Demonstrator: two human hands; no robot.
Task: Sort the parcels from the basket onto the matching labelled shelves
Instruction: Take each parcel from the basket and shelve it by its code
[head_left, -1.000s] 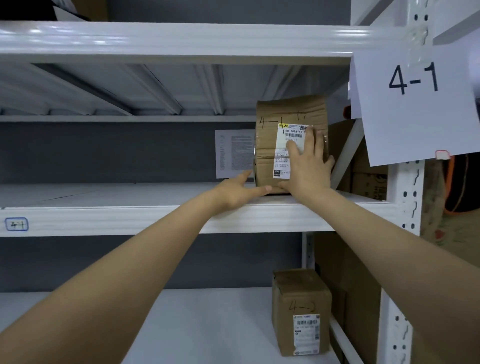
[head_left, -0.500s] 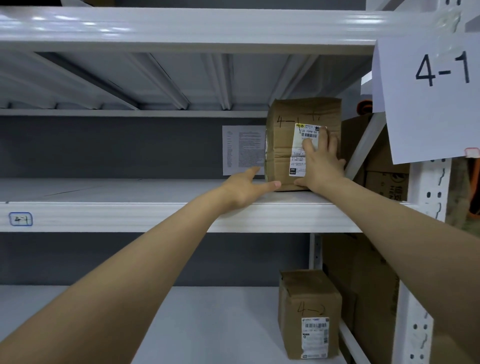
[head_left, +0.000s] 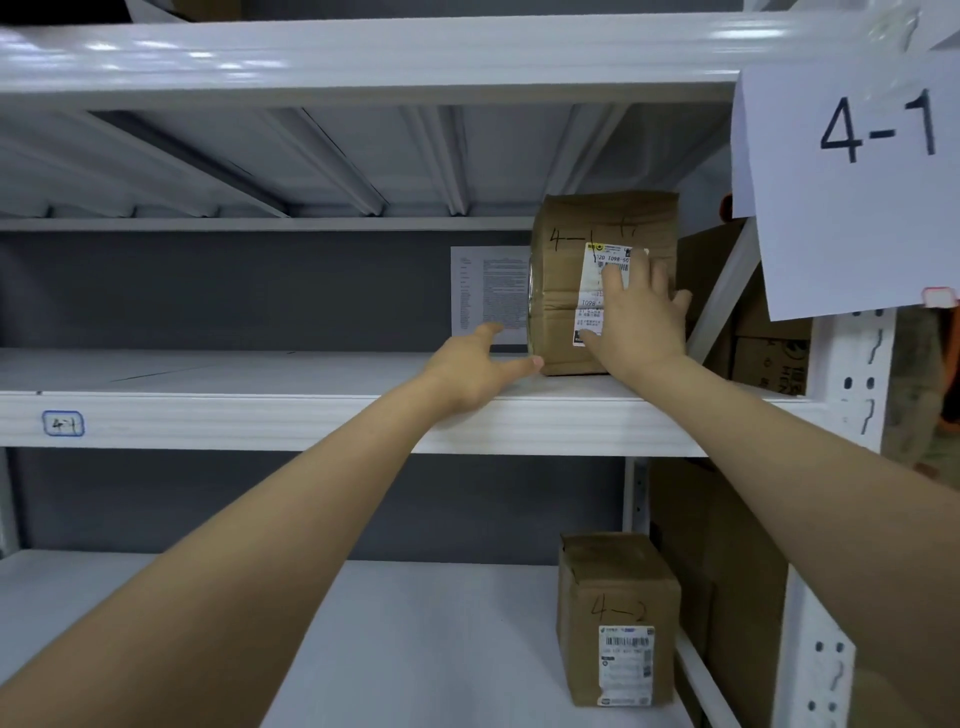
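A box (head_left: 618, 597) marked 4-2 stands on the low shelf (head_left: 415, 649), and on the 4-1 shelf (head_left: 260, 421) above, the open left hand (head_left: 472, 371) touches the bottom corner of the tall 4-1 parcel (head_left: 561, 280) while the right hand (head_left: 639, 325) presses flat on its label (head_left: 589, 306), which faces the person, long side up and down.

**Occlusions and limits of legibility.** The right hand (head_left: 641, 332) covers the right part of the shipping label (head_left: 589, 296) on the upper parcel (head_left: 561, 291), so we read only fragments of its print. The parcel hides the right edge of the printed sheet (head_left: 488, 291) on the back wall (head_left: 260, 291); its text is too small to read. The right picture edge cuts off the paper sign (head_left: 852, 218). We cannot read the blurred shelf tag (head_left: 63, 423) with certainty.
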